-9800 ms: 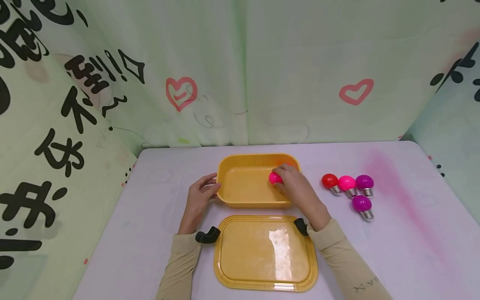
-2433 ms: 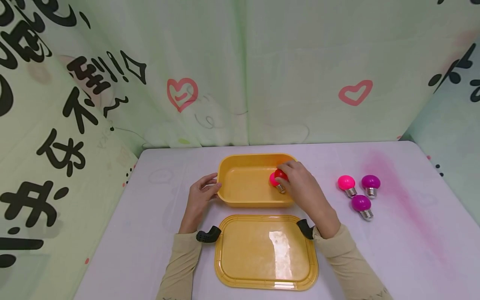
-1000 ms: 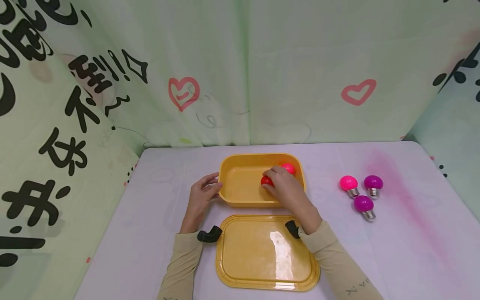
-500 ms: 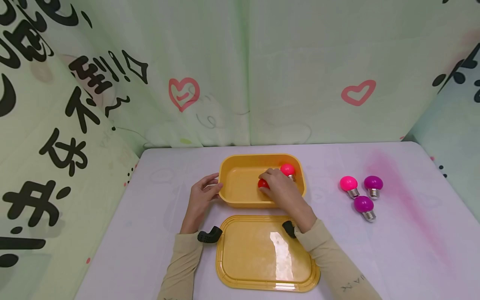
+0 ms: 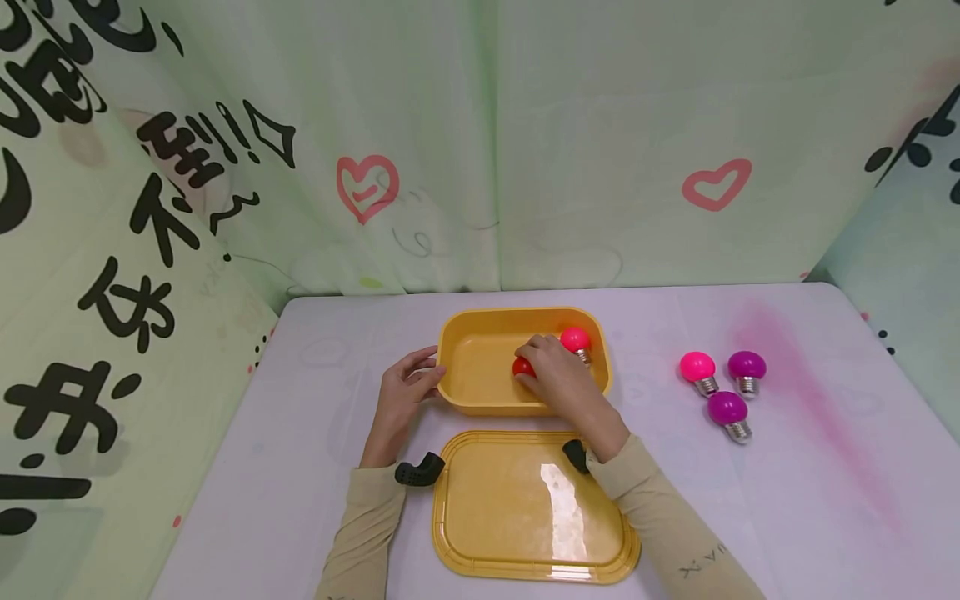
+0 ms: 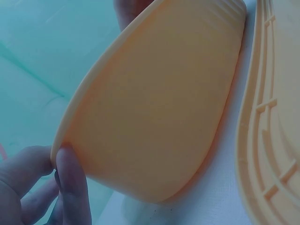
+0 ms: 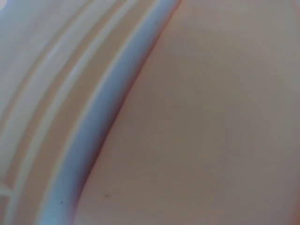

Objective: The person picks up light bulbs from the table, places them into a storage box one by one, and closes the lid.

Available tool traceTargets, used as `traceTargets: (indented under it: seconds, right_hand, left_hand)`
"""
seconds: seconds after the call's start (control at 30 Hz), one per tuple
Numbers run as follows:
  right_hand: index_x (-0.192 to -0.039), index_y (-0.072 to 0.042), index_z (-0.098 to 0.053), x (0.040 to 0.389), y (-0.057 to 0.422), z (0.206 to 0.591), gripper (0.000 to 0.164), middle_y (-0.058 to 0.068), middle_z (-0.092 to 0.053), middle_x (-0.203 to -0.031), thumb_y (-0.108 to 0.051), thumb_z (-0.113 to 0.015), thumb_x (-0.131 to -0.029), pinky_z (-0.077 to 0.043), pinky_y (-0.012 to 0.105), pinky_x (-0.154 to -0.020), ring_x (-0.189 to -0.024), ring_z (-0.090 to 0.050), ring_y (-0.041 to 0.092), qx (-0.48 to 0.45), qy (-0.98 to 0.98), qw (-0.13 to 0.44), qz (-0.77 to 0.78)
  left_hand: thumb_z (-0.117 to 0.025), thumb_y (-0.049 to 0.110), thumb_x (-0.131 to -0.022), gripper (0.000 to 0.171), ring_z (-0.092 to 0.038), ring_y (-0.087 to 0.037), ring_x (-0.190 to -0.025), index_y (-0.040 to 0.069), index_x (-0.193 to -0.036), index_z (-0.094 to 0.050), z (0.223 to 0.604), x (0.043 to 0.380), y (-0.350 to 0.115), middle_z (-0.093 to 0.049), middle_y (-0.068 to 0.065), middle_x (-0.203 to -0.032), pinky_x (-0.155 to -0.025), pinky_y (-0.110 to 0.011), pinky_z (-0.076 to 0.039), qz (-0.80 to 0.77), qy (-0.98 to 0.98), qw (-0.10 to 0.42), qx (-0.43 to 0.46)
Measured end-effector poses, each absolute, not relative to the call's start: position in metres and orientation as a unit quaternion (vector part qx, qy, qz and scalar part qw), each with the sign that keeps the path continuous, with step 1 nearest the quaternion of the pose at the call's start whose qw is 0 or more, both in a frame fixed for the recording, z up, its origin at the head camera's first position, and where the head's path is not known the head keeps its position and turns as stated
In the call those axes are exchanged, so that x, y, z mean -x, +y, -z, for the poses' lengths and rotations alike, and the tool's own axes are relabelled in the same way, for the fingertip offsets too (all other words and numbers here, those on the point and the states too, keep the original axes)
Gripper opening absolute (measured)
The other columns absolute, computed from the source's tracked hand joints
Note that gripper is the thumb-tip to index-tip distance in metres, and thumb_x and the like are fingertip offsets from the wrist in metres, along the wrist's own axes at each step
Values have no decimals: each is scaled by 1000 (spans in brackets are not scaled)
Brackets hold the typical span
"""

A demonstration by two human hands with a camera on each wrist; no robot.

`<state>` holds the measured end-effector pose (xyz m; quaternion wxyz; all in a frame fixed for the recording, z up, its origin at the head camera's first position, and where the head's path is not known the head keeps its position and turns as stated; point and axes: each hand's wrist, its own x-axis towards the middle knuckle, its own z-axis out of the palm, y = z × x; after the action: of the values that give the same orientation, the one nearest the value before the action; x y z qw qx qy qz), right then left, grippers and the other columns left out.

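A red light bulb [image 5: 522, 367] sits low inside the yellow plastic box [image 5: 480, 385], gripped by my right hand [image 5: 566, 375], which hides its base. A pink bulb [image 5: 575, 339] lies in the box's back right part, just beyond that hand. At the box's left end, my left hand [image 5: 405, 392] pinches the rim; the left wrist view has its thumb [image 6: 72, 173] against the outer wall [image 6: 154, 103] and a finger at the edge. The right wrist view is filled by the box's outer wall [image 7: 201, 117] and the lid's edge [image 7: 51, 84]; no hand shows there.
Nearer the person, a flat yellow lid [image 5: 495, 508] lies on the white-covered table [image 5: 787, 517]. Right of the box are a pink bulb [image 5: 697, 367] and two purple bulbs [image 5: 746, 365]. Light green cloth [image 5: 585, 150] hangs behind the table.
Earlier the right hand held a pink bulb in the box; that bulb now lies at the back right. The red bulb came from the table into the box and moved left. The left hand stays put.
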<state>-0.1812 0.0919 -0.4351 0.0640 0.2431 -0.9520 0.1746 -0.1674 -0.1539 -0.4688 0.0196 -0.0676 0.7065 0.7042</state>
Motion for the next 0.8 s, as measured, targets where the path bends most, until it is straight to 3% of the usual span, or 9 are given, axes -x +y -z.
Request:
traceTargets:
  seconds: [0.43,0.67,0.8]
  right_hand:
    - [-111,2,-70,175,99,424,36,15,-65,-110,-17,-81,-83,-57,41,-89,-105,-61,31,-232,-951,74,-193]
    - [-113,4,-69,171,111,416,38,17,-64,-114,-15,-81,-83,-56,42,-91,-106,-60,32,-227,-949,77,-205]
    - [-114,5,-69,169,119,413,39,17,-63,-114,-14,-82,-82,-57,43,-86,-106,-60,32,-225,-948,88,-205]
  left_hand:
    - [-71,8,-91,40,-63,-26,-90,3,-130,-62,470,169,-155,-58,-20,-117,-67,-20,-56,-705,706,16,63]
    - [-71,9,-91,39,-62,-24,-88,4,-130,-63,470,169,-155,-59,-15,-114,-66,-20,-56,-702,708,15,71]
    - [-71,9,-92,40,-62,-26,-88,4,-130,-63,470,169,-154,-59,-15,-115,-67,-20,-56,-699,711,15,71]
